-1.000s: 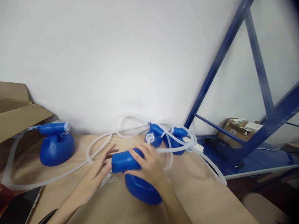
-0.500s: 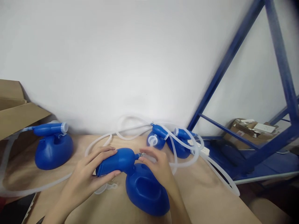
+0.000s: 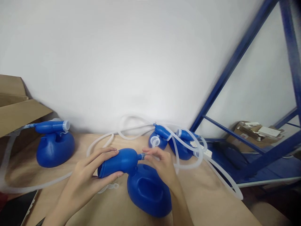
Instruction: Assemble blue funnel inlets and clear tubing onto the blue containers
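Observation:
A blue plastic urinal bottle (image 3: 149, 191) lies on the brown tabletop, its wide neck pointing left. My left hand (image 3: 91, 172) is wrapped around that neck, thumb below and fingers above. A short blue nozzle (image 3: 140, 156) sticks out of the neck's right end, with a small shiny hose clamp (image 3: 143, 155) on its tip. My right hand (image 3: 162, 163) pinches at the clamp between thumb and fingers, which partly hide it. Under my left hand a clear plastic cap with a strap (image 3: 113, 186) rests on the table.
Another blue bottle with a hose (image 3: 55, 149) stands at left beside an open cardboard box (image 3: 23, 114). Two more bottles (image 3: 180, 147) sit behind my right hand amid looped white tubing (image 3: 188, 166). A blue metal frame (image 3: 225, 72) rises at right, near a power strip (image 3: 207, 153).
My right fingers have shifted slightly at the nozzle tip, and the clamp looks turned or less exposed. My left hand keeps its hold on the neck. The view has moved a little.

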Motion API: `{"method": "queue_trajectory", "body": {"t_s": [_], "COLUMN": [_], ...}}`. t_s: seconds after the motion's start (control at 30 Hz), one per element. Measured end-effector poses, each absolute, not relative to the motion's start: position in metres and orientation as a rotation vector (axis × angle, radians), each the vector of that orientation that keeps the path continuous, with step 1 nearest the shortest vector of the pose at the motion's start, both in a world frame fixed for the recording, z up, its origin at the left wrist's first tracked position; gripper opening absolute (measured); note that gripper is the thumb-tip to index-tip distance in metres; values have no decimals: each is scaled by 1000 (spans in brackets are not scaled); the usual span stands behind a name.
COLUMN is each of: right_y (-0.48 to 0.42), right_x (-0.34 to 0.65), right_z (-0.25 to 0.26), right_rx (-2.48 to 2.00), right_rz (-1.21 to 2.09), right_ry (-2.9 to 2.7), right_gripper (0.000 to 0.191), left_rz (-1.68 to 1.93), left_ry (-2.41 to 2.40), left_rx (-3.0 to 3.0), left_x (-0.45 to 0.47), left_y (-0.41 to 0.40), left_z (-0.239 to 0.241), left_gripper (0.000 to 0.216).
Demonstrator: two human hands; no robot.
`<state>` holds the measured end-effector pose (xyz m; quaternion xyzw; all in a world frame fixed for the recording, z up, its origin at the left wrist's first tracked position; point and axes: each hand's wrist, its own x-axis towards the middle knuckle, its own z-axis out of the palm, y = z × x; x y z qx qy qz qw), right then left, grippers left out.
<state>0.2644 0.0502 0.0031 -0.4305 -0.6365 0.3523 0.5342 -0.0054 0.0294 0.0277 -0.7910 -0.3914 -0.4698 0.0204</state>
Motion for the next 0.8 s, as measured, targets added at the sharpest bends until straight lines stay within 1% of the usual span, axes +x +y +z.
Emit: {"method": "queue_trajectory", "body": {"t_s": [0.2, 0.23, 0.33, 0.37, 0.4, 0.5, 0.63, 0.73, 0.8], "right_y": [43, 43, 44, 43, 43, 41, 38, 39, 43], "right_x": [278, 278, 277, 276, 274, 269, 263, 261, 263], "right_z": [-1, -1, -3, -3, -4, -4, -4, -10, -18], "right_rx": [-1049, -1060, -1036, -1006, -972, -932, -1048, -1084, -1072], "right_rz": [670, 659, 641, 639, 637, 595, 489, 389, 257], "right_ry": [-1683, -1719, -1842, -1871, -1889, -1888, -1879, -1891, -1861], "right_gripper": [6, 11, 42, 49, 51, 40, 29, 33, 43], "left_rz": [-1485, -1476, -1481, -1486, -1490, -1519, -1608, -1649, -1683], "left_ry": [-1367, -1349, -1213, -1190, -1193, -1276, -1366, -1449, -1516], "left_rx": [-2391, -2402, -2432, -2445, -2456, -2457, -2463, -2483, -2435], "left_x": [-9, -9, -4, -1, 1, 5, 5, 6, 7], "left_y": [31, 30, 24, 23, 22, 22, 27, 27, 22], "left_z": [26, 26, 28, 28, 28, 26, 22, 18, 16], "left_gripper": [49, 48, 45, 44, 44, 45, 48, 50, 52]}}
